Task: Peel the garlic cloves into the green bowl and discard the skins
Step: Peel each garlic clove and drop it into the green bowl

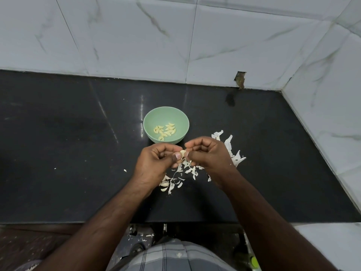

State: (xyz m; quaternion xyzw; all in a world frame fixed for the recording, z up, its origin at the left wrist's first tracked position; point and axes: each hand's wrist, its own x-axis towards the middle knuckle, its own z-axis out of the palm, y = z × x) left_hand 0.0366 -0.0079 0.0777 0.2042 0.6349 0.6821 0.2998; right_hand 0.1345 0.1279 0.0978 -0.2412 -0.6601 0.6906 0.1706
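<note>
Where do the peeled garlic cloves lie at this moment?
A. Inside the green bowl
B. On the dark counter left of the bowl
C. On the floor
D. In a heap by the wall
A: the pale peeled cloves sit on the bottom of the green bowl, while only papery skins lie on the counter.

A pale garlic clove [182,152] is pinched between both hands' fingertips. Peeled cloves [165,131] lie in the green bowl [156,116] just beyond. White skins [233,151] litter the counter, near and right.
</note>
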